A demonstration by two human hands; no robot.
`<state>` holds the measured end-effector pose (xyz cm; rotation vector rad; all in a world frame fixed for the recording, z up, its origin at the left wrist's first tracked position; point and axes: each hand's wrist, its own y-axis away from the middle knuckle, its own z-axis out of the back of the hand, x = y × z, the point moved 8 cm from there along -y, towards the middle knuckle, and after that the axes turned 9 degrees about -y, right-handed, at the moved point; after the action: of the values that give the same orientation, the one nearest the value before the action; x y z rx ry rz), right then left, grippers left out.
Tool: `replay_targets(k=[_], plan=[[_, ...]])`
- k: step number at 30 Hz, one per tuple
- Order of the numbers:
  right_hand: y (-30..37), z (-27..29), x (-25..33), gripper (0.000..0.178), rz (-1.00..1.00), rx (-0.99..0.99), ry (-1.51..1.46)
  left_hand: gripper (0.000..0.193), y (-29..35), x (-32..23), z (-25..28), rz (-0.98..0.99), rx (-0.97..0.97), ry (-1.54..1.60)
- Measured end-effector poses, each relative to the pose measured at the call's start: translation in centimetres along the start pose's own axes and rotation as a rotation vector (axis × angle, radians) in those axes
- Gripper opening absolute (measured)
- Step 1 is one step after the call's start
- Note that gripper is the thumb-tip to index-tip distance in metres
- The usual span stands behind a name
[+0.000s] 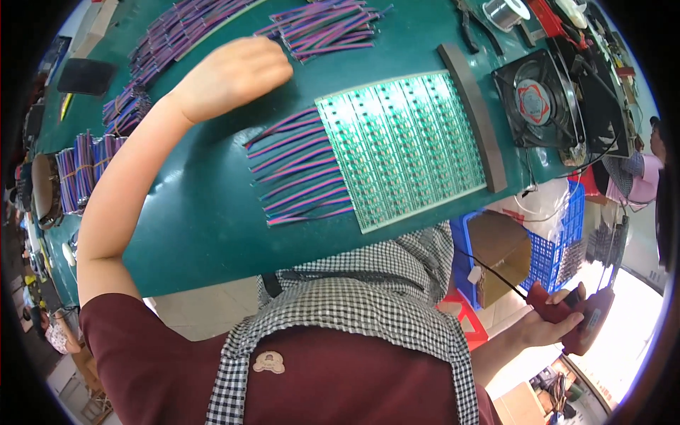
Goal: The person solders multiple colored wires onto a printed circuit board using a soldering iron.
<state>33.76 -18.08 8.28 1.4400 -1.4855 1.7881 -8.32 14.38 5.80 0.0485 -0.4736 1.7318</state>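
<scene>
My left hand (237, 74) is over the green table with its fingers curled in. It is right beside a loose pile of multicoloured wire bundles (329, 28); whether it pinches anything is hidden. Off the table's right side, my right hand (549, 327) grips a red-handled soldering gun (593, 322) with a black cord. Between the hands lies a green circuit board panel (404, 145), divided into strips. Several short purple, blue and pink wires (301, 166) stick out from its left edge. A dark bar (473, 117) runs along its right edge.
A black fan (533, 99) stands right of the bar, with a solder wire spool (506, 13) and black pliers (473, 28) beyond. More wire bundles (191, 25) line the far left. Below the table's right edge are a cardboard box (501, 244) and a blue crate (549, 258).
</scene>
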Motion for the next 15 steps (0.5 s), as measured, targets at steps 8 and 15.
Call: replay_targets(k=[8,15], plan=[[8.7,-5.2,-2.5,0.068,-0.398,0.480,-0.064,0.009,-1.3,-11.2,2.1,0.847,0.095,0.843],[12.5,-8.6,-4.2,0.038,-0.552,1.094,0.405,0.004,0.9,-14.3,-0.7,1.234,0.287,0.910]])
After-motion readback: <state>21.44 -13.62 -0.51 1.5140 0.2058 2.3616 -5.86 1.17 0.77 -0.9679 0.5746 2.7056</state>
